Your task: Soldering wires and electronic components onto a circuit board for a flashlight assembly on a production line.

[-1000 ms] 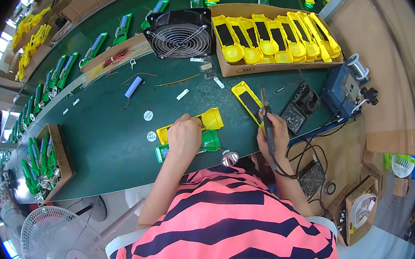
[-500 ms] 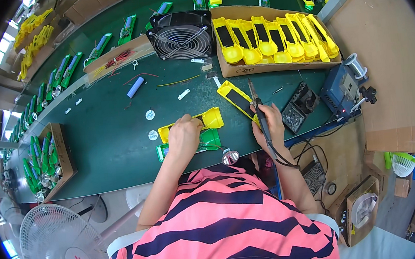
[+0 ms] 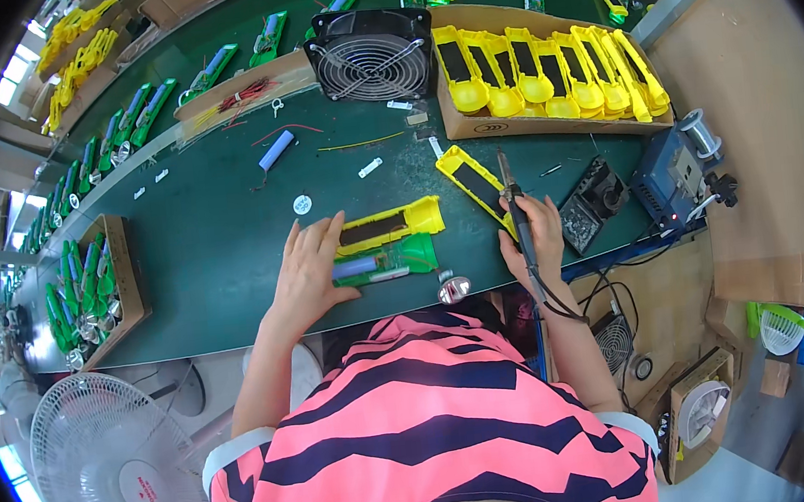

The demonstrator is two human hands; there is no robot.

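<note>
My left hand (image 3: 307, 268), its fingers spread, rests at the left ends of a yellow casing half with a dark panel (image 3: 421, 216) and a green casing half (image 3: 419, 251). Inside the green half lies a blue cylindrical battery (image 3: 357, 268). A round shiny lamp reflector (image 3: 455, 290) sits just below it, by the table edge. In my right hand (image 3: 541, 235) is a soldering iron (image 3: 522, 223), tip pointing away from me. Another yellow casing half (image 3: 473, 182) lies slanted beside the iron, near my right fingertips; whether they touch it I cannot tell.
Behind stand a black fan (image 3: 372, 58) and a carton of yellow casings (image 3: 506, 127). A blue soldering station (image 3: 667, 172) and a black iron holder (image 3: 593, 202) are at the right. A loose battery (image 3: 277, 150) lies mid-table. Green assemblies fill a box (image 3: 130, 277) at left.
My left hand has let go inside the yellow casing half, moved left and spread its fingers. The battery in the green half now shows. My right hand keeps holding the soldering iron.
</note>
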